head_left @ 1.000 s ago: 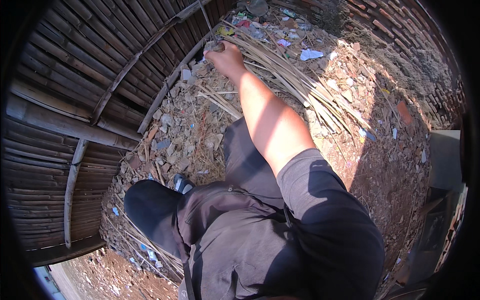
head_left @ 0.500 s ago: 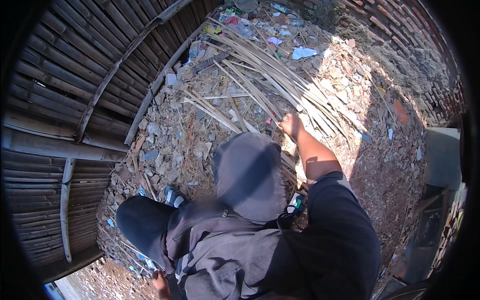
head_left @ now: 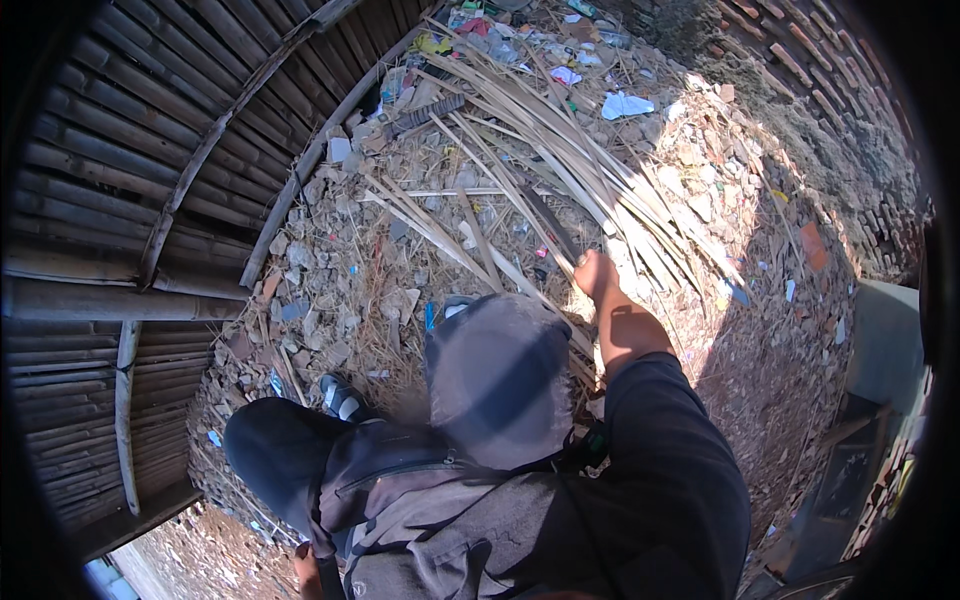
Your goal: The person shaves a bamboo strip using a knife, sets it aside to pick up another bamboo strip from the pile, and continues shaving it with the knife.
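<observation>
My right hand (head_left: pixel 597 273) reaches forward past my bent right knee (head_left: pixel 500 380). Its fingers are closed round the near end of a long, dark, flat blade-like piece (head_left: pixel 552 225), which points away and to the left over the ground. Just beyond it lies a loose pile of split bamboo strips (head_left: pixel 600 190). A few shorter strips (head_left: pixel 430 228) lie to its left. Down at the lower edge, beside my left leg, my left hand (head_left: pixel 304 562) is small and partly cut off by my clothing, so its fingers cannot be made out.
Rubble and litter (head_left: pixel 330 270) cover the ground round my shoe (head_left: pixel 345 395). A bamboo slat wall (head_left: pixel 130 190) stands at the left. At the far right rises a crumbling brick wall (head_left: pixel 800 90), with a grey panel (head_left: pixel 885 335) nearer to me.
My right hand has shifted a little to the right and nearer, and the dark blade-like piece now shows plainly. My right foot has come into sight beyond the knee. The view has tilted slightly.
</observation>
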Demonstrator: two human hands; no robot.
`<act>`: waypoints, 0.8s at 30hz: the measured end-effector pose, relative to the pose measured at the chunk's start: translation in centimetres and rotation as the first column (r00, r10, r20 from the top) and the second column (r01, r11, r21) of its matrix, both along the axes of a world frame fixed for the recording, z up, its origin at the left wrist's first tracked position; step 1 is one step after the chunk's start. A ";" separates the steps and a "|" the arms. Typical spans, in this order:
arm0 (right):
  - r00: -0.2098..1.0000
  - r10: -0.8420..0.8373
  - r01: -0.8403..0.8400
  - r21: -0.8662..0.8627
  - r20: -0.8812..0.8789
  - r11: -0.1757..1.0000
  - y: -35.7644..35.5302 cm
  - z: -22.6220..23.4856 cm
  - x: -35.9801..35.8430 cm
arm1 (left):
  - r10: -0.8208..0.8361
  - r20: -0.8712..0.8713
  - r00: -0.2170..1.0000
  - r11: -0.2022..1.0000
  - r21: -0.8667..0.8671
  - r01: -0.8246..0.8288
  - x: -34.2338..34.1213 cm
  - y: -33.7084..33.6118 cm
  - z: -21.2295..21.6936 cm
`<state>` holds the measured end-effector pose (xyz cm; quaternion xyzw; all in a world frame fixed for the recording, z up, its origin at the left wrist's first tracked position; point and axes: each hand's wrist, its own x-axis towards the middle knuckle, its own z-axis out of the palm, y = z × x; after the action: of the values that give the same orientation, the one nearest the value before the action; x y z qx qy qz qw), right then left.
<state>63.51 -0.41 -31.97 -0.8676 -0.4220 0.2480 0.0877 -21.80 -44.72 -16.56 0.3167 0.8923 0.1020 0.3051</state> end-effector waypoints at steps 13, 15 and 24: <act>0.998 -0.026 0.035 0.180 -0.051 0.983 -7.6 1.4 9.3 | 0.335 0.293 0.895 0.858 0.298 -0.419 8.8 13.9 6.3; 0.996 -0.077 0.084 0.290 -0.036 0.953 -10.4 2.4 12.7 | 0.226 0.290 0.930 0.779 0.519 -0.351 8.8 19.5 7.2; 0.974 -0.090 0.030 0.272 0.210 0.962 -19.9 27.4 10.9 | -0.399 0.172 0.901 0.388 0.922 -0.004 16.9 43.0 16.5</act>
<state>74.39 -20.29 -4.53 -0.8824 -0.4321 0.0885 0.1639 -4.89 -1.67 -0.09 0.5113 0.5738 0.5864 0.2559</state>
